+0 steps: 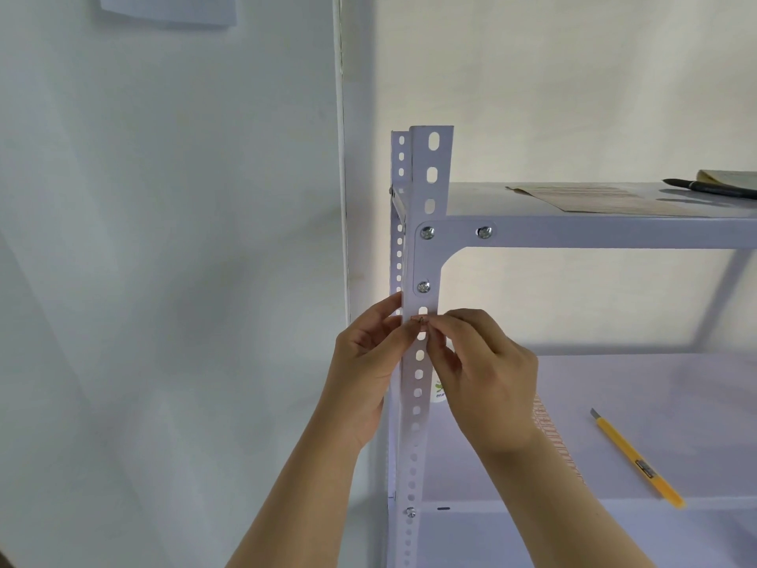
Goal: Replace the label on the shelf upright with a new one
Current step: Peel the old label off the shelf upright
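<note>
Right now both hands on the upright [418, 387]: left hand [368, 362] grips its edge, right hand [487, 362] pinches the small red label [419, 320], which sits just below the corner bracket [426, 256].

No legible text

Label [419, 320] on shelf upright [422, 256]: reddish print, too small to read. Sheets [590, 198] on top shelf: print unreadable.

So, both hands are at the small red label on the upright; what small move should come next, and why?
Probably press the label flat against the upright with the right hand. The fingertips of that hand pinch at the label's right edge, while the left hand steadies the upright from the side. Whether the label is going on or coming off cannot be told.
</note>
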The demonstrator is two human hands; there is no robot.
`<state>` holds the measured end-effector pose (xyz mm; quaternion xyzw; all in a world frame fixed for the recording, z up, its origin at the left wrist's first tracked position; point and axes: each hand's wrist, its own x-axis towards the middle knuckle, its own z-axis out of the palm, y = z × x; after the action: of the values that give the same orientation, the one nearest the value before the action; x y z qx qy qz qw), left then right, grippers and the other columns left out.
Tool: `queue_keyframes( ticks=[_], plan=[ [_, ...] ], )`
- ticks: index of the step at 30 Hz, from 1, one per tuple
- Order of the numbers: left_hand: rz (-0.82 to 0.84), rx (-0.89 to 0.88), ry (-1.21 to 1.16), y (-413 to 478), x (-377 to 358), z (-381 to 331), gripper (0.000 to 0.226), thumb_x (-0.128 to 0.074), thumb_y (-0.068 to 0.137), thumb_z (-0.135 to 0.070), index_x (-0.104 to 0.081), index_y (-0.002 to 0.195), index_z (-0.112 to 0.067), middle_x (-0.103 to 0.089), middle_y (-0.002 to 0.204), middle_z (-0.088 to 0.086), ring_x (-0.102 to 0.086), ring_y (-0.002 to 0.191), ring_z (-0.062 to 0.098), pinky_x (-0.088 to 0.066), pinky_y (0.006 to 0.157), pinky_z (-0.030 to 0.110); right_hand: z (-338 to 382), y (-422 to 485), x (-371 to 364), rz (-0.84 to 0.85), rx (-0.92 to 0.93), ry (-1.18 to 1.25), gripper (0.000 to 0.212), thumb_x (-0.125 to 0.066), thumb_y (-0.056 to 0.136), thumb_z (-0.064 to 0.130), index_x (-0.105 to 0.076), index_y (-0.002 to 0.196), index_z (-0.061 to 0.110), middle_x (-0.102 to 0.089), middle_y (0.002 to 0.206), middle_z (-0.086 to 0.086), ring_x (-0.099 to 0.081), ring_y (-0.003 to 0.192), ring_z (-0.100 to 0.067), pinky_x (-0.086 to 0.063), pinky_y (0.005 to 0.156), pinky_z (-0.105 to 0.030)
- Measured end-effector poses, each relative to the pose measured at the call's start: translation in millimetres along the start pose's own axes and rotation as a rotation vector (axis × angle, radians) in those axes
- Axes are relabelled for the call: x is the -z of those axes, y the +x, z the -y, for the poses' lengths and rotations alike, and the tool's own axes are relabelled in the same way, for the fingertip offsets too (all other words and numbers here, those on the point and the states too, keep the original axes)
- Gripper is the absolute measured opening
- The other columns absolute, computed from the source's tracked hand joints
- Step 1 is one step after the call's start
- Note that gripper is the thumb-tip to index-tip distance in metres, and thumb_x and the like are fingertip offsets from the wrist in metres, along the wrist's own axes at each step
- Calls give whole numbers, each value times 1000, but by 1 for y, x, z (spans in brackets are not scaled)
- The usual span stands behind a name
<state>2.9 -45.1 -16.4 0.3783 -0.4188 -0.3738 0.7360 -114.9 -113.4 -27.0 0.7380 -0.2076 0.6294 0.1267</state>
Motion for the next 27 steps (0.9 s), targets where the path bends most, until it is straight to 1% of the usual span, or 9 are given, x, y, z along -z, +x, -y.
queue_keyframes(
  ticks=[5, 12, 15, 17, 19, 22, 23, 25, 27],
  plan=[
    [3, -9, 21, -1, -1, -1, 34, -60, 97, -4, -68, 128, -13, -76, 119, 12, -73, 102, 19, -55, 89, 26, 4, 3, 0, 82, -55, 7, 12, -63, 89, 14, -72, 85, 7, -70, 80, -3, -60, 49, -20, -41, 37, -28],
    [-11, -5, 31, -3, -2, -1, 32, -62, 96, -6, -70, 125, -16, -77, 117, 13, -74, 101, 22, -57, 90, 28, 8, -6, 4, 162, -111, 74, 16, -57, 89, 18, -67, 86, 6, -66, 82, -4, -58, 47, -23, -43, 35, -32],
    [-25, 9, 15, -2, -4, -2, 32, -64, 94, -6, -71, 124, -16, -75, 117, 18, -72, 96, 24, -59, 90, 31, 8, -8, 10, 172, -125, 208, 9, -56, 88, 18, -60, 85, 11, -61, 79, 0, -52, 47, -18, -43, 39, -32],
    [-28, 15, 8, -2, -4, -2, 32, -65, 94, -6, -71, 123, -16, -75, 118, 19, -71, 94, 23, -59, 89, 31, 11, -6, 15, 154, -168, 299, 6, -54, 87, 17, -57, 84, 12, -59, 78, 2, -48, 51, -12, -42, 44, -27],
    [-29, 15, 16, -2, -4, -2, 32, -64, 94, -5, -71, 124, -17, -76, 116, 16, -72, 93, 21, -59, 85, 27, 15, 0, 18, 109, -355, 385, 5, -53, 86, 13, -56, 82, 13, -61, 76, 2, -53, 60, -14, -44, 50, -25],
    [-32, 21, 34, -2, -4, -3, 33, -63, 96, -7, -69, 127, -17, -77, 117, 11, -74, 93, 19, -58, 79, 24, 20, 12, 15, 78, -814, 640, 15, -56, 88, 4, -59, 83, 18, -65, 79, 8, -57, 68, -8, -49, 62, -28],
    [-30, 22, 41, -2, -4, -3, 33, -63, 97, -7, -69, 127, -17, -77, 117, 10, -75, 93, 20, -58, 78, 24, 20, 16, 14, 94, -955, 756, 16, -58, 88, 2, -60, 83, 18, -66, 81, 7, -57, 72, -10, -49, 66, -29],
    [-24, 20, 56, -3, -3, -4, 33, -62, 97, -8, -69, 128, -18, -77, 118, 9, -74, 96, 20, -58, 80, 26, 21, 23, 14, 177, -1133, 968, 10, -60, 88, 5, -63, 87, 15, -71, 89, -6, -60, 80, -17, -48, 72, -31],
    [-17, 21, 51, -3, -3, -4, 33, -62, 97, -7, -69, 127, -16, -76, 119, 10, -74, 98, 20, -58, 81, 27, 25, 28, 15, 270, -1209, 1121, 9, -61, 87, 8, -67, 94, 9, -74, 99, -17, -66, 85, -24, -50, 75, -32]
  ],
)
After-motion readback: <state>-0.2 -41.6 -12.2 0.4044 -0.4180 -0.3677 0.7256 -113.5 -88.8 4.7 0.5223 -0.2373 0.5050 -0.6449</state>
